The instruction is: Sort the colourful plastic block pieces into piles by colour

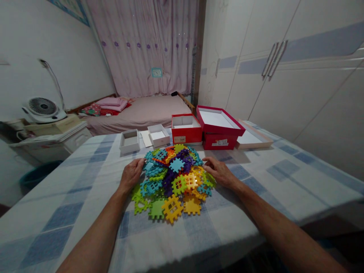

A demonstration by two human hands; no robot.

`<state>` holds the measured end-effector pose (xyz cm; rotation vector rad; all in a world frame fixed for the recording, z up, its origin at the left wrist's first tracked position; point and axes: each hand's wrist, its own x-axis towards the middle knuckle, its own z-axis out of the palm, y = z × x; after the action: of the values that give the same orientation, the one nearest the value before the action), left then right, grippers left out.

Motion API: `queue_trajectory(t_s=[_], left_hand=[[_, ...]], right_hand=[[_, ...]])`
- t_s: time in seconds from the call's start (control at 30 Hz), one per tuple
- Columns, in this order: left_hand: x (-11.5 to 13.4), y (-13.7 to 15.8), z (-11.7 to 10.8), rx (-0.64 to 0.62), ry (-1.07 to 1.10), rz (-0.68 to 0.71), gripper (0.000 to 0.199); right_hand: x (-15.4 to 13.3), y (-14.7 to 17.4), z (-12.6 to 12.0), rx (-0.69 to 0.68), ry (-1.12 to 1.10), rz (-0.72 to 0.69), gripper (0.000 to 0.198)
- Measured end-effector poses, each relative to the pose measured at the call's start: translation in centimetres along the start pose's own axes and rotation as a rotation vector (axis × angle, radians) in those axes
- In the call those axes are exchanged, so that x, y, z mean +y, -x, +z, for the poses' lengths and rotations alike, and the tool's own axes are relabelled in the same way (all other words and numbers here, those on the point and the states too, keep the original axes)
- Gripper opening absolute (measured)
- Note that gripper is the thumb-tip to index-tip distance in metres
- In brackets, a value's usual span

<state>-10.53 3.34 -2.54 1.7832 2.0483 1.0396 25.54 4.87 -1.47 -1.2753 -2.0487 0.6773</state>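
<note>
A heap of plastic interlocking building pieces [176, 165] lies in front of me on the table. The pieces are flat, toothed squares in blue, green, yellow, orange and purple, some with window-like openings. My left hand [132, 173] rests at the heap's left edge, loosely curved, with its fingertips by the blue pieces and some fingers hidden. On the opposite side, my right hand [219, 171] lies with fingers apart against the heap's right edge. Neither hand visibly holds a piece. Nearest me are a yellow window piece [172, 209] and a green square piece [157, 209].
Beyond the heap stand a grey-white box [130, 147], a small white box [167, 142], an orange-red box [187, 136] and a dark red box [218, 142] topped by a tilted lid [220, 129]. A shallow pale tray [256, 145] lies farther right. The checked cloth [93, 182] covers the table.
</note>
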Motion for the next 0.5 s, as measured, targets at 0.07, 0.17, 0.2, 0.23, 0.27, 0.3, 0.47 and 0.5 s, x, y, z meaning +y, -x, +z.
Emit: queue_trajectory(t_s=[0.07,0.17,0.2,0.23,0.27,0.3,0.47,0.5], left_hand=[[0.1,0.1,0.0,0.008,-0.005,0.006,0.053],[0.2,0.1,-0.1,0.012,-0.012,0.014,0.051],[0.3,0.1,-0.1,0.011,-0.015,0.013,0.052],[0.3,0.1,-0.1,0.009,-0.018,0.011,0.052],[0.2,0.1,-0.1,0.007,-0.020,0.009,0.053],[0.2,0.1,-0.1,0.006,-0.021,0.008,0.053],[0.1,0.0,-0.1,-0.002,-0.022,0.008,0.050],[0.1,0.0,-0.1,-0.003,-0.021,0.007,0.050]], right_hand=[[0.1,0.0,0.0,0.001,0.016,-0.006,0.034],[0.4,-0.1,0.1,-0.007,0.027,-0.013,0.034],[0.5,-0.2,0.1,-0.011,0.026,-0.012,0.034],[0.6,-0.2,0.1,-0.014,0.021,-0.011,0.034],[0.5,-0.2,0.1,-0.014,0.013,-0.008,0.033],[0.4,-0.1,0.1,-0.009,0.004,-0.004,0.033],[-1.5,1.1,-0.5,-0.103,0.037,-0.117,0.043],[-2.0,1.5,-0.6,-0.153,0.067,-0.158,0.048]])
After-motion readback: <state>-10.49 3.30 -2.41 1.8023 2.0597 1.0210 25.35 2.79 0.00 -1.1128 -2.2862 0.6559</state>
